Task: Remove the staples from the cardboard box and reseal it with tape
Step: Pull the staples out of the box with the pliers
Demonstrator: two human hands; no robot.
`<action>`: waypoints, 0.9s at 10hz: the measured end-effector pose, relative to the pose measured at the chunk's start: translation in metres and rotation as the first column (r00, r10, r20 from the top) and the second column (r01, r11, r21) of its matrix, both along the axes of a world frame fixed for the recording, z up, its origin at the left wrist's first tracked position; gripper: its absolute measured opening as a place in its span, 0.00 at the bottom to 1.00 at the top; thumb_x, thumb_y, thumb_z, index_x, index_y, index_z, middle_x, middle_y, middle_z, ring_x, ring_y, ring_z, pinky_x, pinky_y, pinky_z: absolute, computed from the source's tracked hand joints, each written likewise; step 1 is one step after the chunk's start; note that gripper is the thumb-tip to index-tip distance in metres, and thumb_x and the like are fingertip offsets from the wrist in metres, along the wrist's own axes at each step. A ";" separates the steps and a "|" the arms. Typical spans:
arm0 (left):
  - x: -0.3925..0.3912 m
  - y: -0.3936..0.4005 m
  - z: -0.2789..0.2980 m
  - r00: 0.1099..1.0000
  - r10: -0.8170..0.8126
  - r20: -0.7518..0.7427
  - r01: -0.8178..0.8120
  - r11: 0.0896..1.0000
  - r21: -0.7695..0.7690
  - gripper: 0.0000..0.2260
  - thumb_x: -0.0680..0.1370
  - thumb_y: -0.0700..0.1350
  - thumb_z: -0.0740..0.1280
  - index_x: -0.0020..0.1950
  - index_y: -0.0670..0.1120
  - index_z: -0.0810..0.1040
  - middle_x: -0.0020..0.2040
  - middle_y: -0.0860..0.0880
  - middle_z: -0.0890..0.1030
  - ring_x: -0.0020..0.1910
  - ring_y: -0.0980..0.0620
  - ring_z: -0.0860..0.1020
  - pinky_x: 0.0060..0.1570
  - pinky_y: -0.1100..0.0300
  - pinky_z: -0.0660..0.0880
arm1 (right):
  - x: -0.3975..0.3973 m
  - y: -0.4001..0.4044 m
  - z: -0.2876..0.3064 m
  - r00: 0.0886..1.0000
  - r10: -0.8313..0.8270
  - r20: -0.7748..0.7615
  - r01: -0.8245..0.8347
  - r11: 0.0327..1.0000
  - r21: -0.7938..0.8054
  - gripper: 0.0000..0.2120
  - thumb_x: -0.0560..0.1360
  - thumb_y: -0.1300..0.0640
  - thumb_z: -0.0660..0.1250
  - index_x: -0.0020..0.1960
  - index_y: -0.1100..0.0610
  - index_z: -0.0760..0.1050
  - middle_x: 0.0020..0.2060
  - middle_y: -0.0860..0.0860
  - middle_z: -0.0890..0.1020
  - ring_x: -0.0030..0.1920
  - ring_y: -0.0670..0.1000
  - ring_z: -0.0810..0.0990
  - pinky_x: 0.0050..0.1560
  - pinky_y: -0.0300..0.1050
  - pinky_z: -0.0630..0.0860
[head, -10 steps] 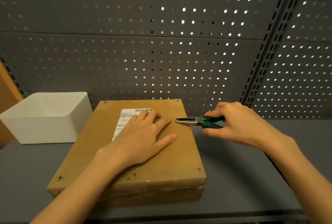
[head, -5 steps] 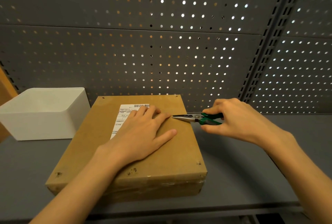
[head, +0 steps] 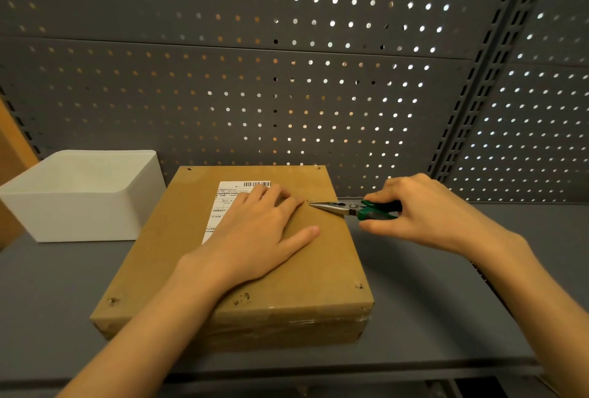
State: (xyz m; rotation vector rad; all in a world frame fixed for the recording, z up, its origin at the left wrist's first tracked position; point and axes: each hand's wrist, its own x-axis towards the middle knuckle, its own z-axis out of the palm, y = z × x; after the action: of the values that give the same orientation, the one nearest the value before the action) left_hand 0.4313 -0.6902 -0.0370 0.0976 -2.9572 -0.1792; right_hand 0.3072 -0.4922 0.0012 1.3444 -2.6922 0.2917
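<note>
My left hand (head: pixel 255 235) lies flat on the cardboard box (head: pixel 287 273), fingers straight and spread, pressing the lid down at the centre of the frame. My right hand (head: pixel 427 212), right of centre, curls round the green handles of the needle-nose pliers (head: pixel 347 208). The pliers lie nearly level, long axis running left to right, their thin metal tips pointing left and touching the box top just beside my left fingertips, at a small mark I cannot make out clearly.

The box is flat and brown, resting on the grey shelf (head: pixel 430 308), its long axis running away from me toward the pegboard wall (head: pixel 255 94). Small dark puncture marks show near its corners and front edge; clear tape glints along the front side. My hand covers part of the white shipping label (head: pixel 228 203). A white bin (head: pixel 79 200) stands at the left, just beside the box.
</note>
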 end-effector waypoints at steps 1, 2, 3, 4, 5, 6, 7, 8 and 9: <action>0.000 0.000 0.000 1.000 -0.003 -0.004 0.003 1.000 -0.003 0.30 0.75 0.67 0.46 0.74 0.55 0.58 0.69 0.54 0.63 0.67 0.53 0.61 0.66 0.58 0.59 | 0.001 0.001 -0.003 1.000 0.011 -0.006 -0.011 1.000 -0.027 0.18 0.70 0.40 0.66 0.55 0.47 0.80 0.37 0.45 0.78 0.38 0.48 0.75 0.38 0.43 0.69; 0.000 0.000 0.000 1.000 -0.001 -0.009 0.001 1.000 -0.010 0.30 0.75 0.67 0.46 0.74 0.55 0.57 0.69 0.54 0.64 0.66 0.53 0.62 0.65 0.58 0.59 | 0.002 0.003 -0.005 0.999 0.018 0.026 -0.017 0.998 -0.061 0.17 0.70 0.40 0.66 0.53 0.47 0.81 0.33 0.44 0.76 0.34 0.46 0.75 0.36 0.42 0.67; 0.000 0.000 -0.001 1.000 -0.002 -0.016 0.002 1.000 -0.014 0.29 0.76 0.66 0.46 0.74 0.55 0.58 0.69 0.54 0.64 0.66 0.53 0.62 0.65 0.58 0.59 | 0.000 0.005 -0.002 0.998 0.011 0.057 -0.005 0.994 -0.107 0.17 0.69 0.40 0.65 0.51 0.47 0.81 0.32 0.43 0.75 0.33 0.47 0.74 0.36 0.41 0.67; 0.000 0.000 -0.001 1.000 -0.004 -0.017 0.004 1.000 -0.014 0.29 0.76 0.66 0.46 0.74 0.56 0.58 0.69 0.54 0.64 0.66 0.53 0.62 0.65 0.57 0.59 | -0.001 0.005 -0.002 0.999 0.004 0.053 0.002 0.994 -0.109 0.16 0.68 0.41 0.66 0.52 0.46 0.81 0.36 0.44 0.76 0.36 0.46 0.75 0.39 0.45 0.71; 0.001 0.000 -0.001 1.000 -0.006 -0.021 0.006 1.000 -0.014 0.28 0.76 0.66 0.46 0.73 0.58 0.58 0.68 0.53 0.64 0.65 0.53 0.62 0.65 0.57 0.59 | 0.001 0.005 -0.005 0.999 -0.034 0.021 0.036 0.996 -0.082 0.19 0.69 0.40 0.67 0.58 0.45 0.78 0.45 0.43 0.77 0.47 0.49 0.76 0.47 0.48 0.74; 0.001 0.001 -0.001 1.000 -0.006 -0.016 0.006 1.000 -0.015 0.28 0.76 0.66 0.46 0.73 0.58 0.59 0.68 0.53 0.64 0.65 0.53 0.62 0.65 0.57 0.59 | 0.000 0.006 -0.006 0.998 -0.053 -0.030 0.051 0.998 -0.042 0.22 0.70 0.39 0.66 0.62 0.45 0.75 0.49 0.43 0.76 0.52 0.48 0.75 0.46 0.46 0.70; 0.000 0.001 -0.001 1.000 -0.006 -0.013 0.006 1.000 -0.021 0.28 0.76 0.66 0.46 0.74 0.58 0.58 0.68 0.53 0.64 0.65 0.53 0.62 0.65 0.57 0.59 | 0.002 0.005 -0.004 0.997 -0.063 -0.041 0.062 0.998 -0.016 0.21 0.70 0.38 0.65 0.61 0.43 0.75 0.49 0.43 0.76 0.52 0.48 0.74 0.43 0.44 0.66; 0.000 0.001 0.000 1.000 -0.007 -0.012 0.007 0.999 -0.039 0.28 0.76 0.66 0.45 0.74 0.58 0.58 0.68 0.53 0.64 0.65 0.52 0.62 0.65 0.57 0.59 | 0.003 0.000 -0.001 0.997 -0.055 -0.055 0.057 0.998 0.034 0.19 0.70 0.38 0.64 0.59 0.42 0.76 0.49 0.43 0.75 0.51 0.49 0.75 0.42 0.43 0.65; 0.000 0.001 0.001 1.000 -0.004 -0.010 0.004 0.999 -0.046 0.27 0.77 0.65 0.46 0.74 0.57 0.58 0.68 0.53 0.64 0.65 0.51 0.62 0.65 0.57 0.59 | 0.002 -0.003 0.002 0.996 -0.057 -0.062 0.061 0.996 0.068 0.16 0.71 0.39 0.63 0.56 0.41 0.77 0.48 0.44 0.75 0.49 0.50 0.75 0.39 0.44 0.66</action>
State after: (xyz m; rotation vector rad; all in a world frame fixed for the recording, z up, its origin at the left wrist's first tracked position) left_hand 0.4309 -0.6888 -0.0363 0.0846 -2.9493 -0.1115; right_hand 0.3094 -0.4957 0.0036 1.2672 -2.7101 0.1499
